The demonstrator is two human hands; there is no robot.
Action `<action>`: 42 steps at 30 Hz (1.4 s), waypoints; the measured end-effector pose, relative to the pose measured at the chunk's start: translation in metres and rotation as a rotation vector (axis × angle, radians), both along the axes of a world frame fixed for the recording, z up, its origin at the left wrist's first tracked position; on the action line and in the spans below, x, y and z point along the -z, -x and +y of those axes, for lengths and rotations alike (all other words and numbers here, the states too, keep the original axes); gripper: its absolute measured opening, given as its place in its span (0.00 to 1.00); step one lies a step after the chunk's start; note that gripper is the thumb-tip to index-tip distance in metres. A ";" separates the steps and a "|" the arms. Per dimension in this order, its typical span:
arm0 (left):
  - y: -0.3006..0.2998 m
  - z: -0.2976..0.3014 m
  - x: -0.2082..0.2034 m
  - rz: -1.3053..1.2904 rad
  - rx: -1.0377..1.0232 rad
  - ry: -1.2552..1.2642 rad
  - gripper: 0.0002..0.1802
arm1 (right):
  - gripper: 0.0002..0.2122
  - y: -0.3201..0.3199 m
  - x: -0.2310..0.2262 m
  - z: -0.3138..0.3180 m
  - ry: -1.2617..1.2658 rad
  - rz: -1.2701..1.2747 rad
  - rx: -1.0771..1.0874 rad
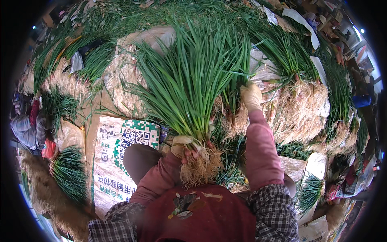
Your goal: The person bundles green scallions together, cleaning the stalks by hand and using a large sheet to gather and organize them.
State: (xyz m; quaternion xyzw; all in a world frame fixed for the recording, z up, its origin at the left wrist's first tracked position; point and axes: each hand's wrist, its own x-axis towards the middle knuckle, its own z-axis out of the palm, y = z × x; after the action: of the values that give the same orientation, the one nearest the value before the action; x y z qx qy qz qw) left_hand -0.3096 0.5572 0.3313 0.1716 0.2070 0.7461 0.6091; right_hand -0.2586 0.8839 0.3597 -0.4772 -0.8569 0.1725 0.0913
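A large bunch of scallions (189,92), long green leaves fanned away from me and stringy pale roots towards my body, is gripped near its reddish bulbs. My left hand (181,146), in a pale glove, is wrapped round it from the left. Farther off to the right, my right hand (250,97), also gloved, has its fingers curled at the green stalks of other scallions (230,99), beside a rooty heap. Its fingertips are partly hidden by leaves.
Heaped scallions with dried roots (298,109) lie to the right, and another root pile (125,80) to the left. A printed white sack (109,169) is spread by my left knee. A co-worker (30,125) sits at far left near a tied green bunch (68,173).
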 end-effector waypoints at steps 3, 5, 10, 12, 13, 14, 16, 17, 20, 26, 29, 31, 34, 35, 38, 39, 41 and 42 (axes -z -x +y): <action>-0.010 0.007 -0.036 0.022 -0.071 0.106 0.38 | 0.08 -0.035 -0.016 -0.044 0.575 0.369 0.089; -0.016 0.013 -0.035 0.035 -0.121 0.171 0.32 | 0.05 -0.060 -0.006 -0.081 0.712 0.643 -0.171; -0.017 0.006 -0.041 0.184 -0.107 0.532 0.23 | 0.05 -0.053 0.000 -0.150 -0.106 0.523 -0.446; -0.015 0.005 -0.038 0.184 -0.092 0.512 0.22 | 0.04 -0.051 -0.005 -0.163 0.235 0.558 -0.297; -0.010 0.002 -0.027 0.183 -0.061 0.493 0.23 | 0.04 -0.049 -0.010 -0.170 0.589 0.680 -0.165; -0.006 -0.001 -0.018 0.182 -0.030 0.475 0.23 | 0.02 -0.049 -0.007 -0.166 0.684 0.752 -0.023; -0.006 0.003 -0.029 0.068 0.000 0.216 0.26 | 0.03 -0.050 0.004 -0.143 1.032 1.284 0.306; -0.007 0.005 -0.020 0.030 -0.011 0.090 0.30 | 0.05 -0.059 0.008 -0.136 0.851 1.256 0.254; -0.003 0.004 -0.004 -0.092 0.088 -0.103 0.35 | 0.04 -0.100 0.071 -0.126 0.438 0.170 -0.602; 0.006 0.005 -0.012 -0.142 0.129 -0.301 0.35 | 0.11 -0.169 0.088 -0.165 0.519 -0.727 -0.694; 0.009 0.005 -0.019 -0.149 0.136 -0.362 0.35 | 0.14 -0.130 0.065 -0.163 0.609 -0.338 -0.827; 0.011 0.003 -0.021 -0.157 0.141 -0.397 0.36 | 0.18 -0.090 0.054 -0.173 0.896 0.280 -0.414; 0.013 0.009 -0.024 -0.162 0.153 -0.436 0.36 | 0.16 -0.031 0.072 -0.195 0.959 0.634 -0.547; 0.014 0.008 -0.023 -0.165 0.150 -0.451 0.37 | 0.13 -0.021 0.082 -0.202 1.328 0.817 -0.374; 0.016 0.009 -0.028 -0.169 0.149 -0.511 0.37 | 0.07 -0.018 0.089 -0.197 1.115 0.912 -0.059; 0.019 0.008 -0.030 -0.172 0.142 -0.527 0.38 | 0.07 -0.034 0.092 -0.176 1.004 0.872 -0.009; 0.025 0.003 -0.038 -0.158 0.131 -0.585 0.38 | 0.08 -0.071 0.070 -0.128 0.830 0.715 0.164; 0.027 0.008 -0.044 -0.168 0.147 -0.626 0.39 | 0.09 -0.097 0.083 -0.097 0.730 0.956 0.176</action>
State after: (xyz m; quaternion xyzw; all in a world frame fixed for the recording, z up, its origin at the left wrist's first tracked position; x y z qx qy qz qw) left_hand -0.3368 0.5653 0.3753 0.3027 -0.0960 0.7392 0.5939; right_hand -0.1620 0.7872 0.2769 -0.4163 -0.5636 0.6424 0.3104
